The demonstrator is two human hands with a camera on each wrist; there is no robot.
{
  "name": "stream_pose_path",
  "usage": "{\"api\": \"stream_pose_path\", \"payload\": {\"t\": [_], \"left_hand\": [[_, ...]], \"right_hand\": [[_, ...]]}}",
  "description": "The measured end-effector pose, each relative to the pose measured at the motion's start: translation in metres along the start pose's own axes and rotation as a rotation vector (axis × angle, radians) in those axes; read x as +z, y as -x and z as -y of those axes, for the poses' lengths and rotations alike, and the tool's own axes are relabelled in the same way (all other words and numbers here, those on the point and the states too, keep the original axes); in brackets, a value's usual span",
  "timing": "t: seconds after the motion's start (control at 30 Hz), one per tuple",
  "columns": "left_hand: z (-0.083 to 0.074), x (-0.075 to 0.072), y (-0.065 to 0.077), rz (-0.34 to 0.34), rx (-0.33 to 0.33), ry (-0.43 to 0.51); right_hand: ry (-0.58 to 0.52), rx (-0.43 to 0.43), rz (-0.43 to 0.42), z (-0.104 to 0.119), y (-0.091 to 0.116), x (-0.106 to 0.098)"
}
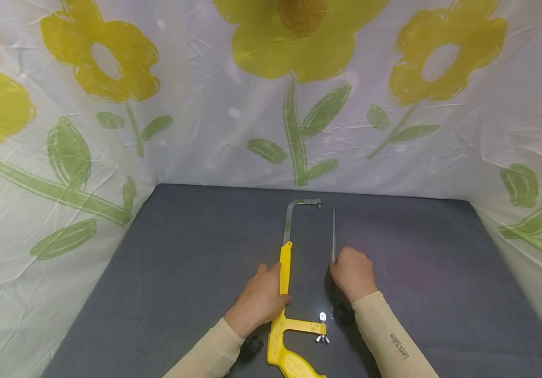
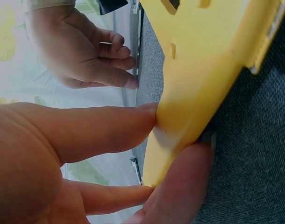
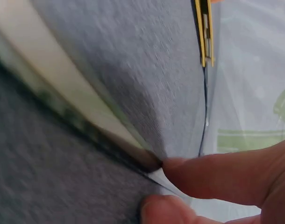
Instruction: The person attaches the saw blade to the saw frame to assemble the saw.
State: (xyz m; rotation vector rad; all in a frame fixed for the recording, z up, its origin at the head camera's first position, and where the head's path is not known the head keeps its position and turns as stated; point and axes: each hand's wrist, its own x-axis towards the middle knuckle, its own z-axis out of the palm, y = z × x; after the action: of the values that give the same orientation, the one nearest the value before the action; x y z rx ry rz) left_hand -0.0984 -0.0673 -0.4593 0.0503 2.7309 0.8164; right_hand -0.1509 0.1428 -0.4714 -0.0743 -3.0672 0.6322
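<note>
A yellow hacksaw frame (image 1: 286, 262) lies on the dark table, its bent metal end (image 1: 305, 201) pointing away and its handle (image 1: 296, 364) toward me. My left hand (image 1: 261, 296) grips the frame's middle; in the left wrist view its thumb and fingers pinch the yellow bar (image 2: 194, 74). To the right, a thin saw blade (image 1: 334, 231) runs roughly parallel to the frame, apart from it. My right hand (image 1: 354, 273) pinches the blade near its middle, and the right wrist view shows the blade (image 3: 86, 102) between thumb and finger. A wing nut (image 1: 322, 339) sits on the frame's near arm.
The dark grey tabletop (image 1: 195, 236) ends at a far edge against a pale sheet (image 1: 195, 131) printed with yellow flowers. Similar sheeting hangs at both sides. A black wrist device (image 1: 252, 345) is on the left forearm.
</note>
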Motion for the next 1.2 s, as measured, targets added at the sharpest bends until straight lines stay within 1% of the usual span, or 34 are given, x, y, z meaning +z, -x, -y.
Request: {"api": "stream_pose_path", "payload": {"t": [0.2,0.33,0.47,0.67,0.83,0.9,1.0,1.13,1.2], "left_hand": [[0.000,0.000,-0.001,0.001,0.001,0.007],[0.000,0.001,0.000,0.007,-0.006,0.007],[0.000,0.002,-0.001,0.006,-0.002,0.008],[0.000,0.000,-0.001,0.014,0.010,0.011],[0.000,-0.002,-0.002,0.008,0.013,0.007],[0.000,-0.003,-0.003,0.008,0.012,0.003],[0.001,-0.002,-0.003,0.014,0.011,-0.005],[0.001,-0.001,-0.002,0.014,0.021,-0.008],[0.001,-0.001,-0.002,0.012,0.022,-0.006]], "right_hand": [[0.023,0.039,0.077,0.000,-0.002,-0.006],[0.024,0.057,0.100,-0.001,-0.002,-0.006],[0.001,0.079,0.118,-0.001,-0.002,-0.007],[-0.038,0.085,0.116,0.001,-0.002,-0.007],[-0.065,0.060,0.090,0.000,-0.006,-0.005],[-0.090,0.058,0.088,-0.002,-0.006,-0.004],[-0.171,0.077,0.133,-0.010,-0.005,-0.002],[-0.326,0.093,0.222,-0.022,-0.003,0.000],[-0.394,0.088,0.240,-0.027,-0.003,-0.001]]}}
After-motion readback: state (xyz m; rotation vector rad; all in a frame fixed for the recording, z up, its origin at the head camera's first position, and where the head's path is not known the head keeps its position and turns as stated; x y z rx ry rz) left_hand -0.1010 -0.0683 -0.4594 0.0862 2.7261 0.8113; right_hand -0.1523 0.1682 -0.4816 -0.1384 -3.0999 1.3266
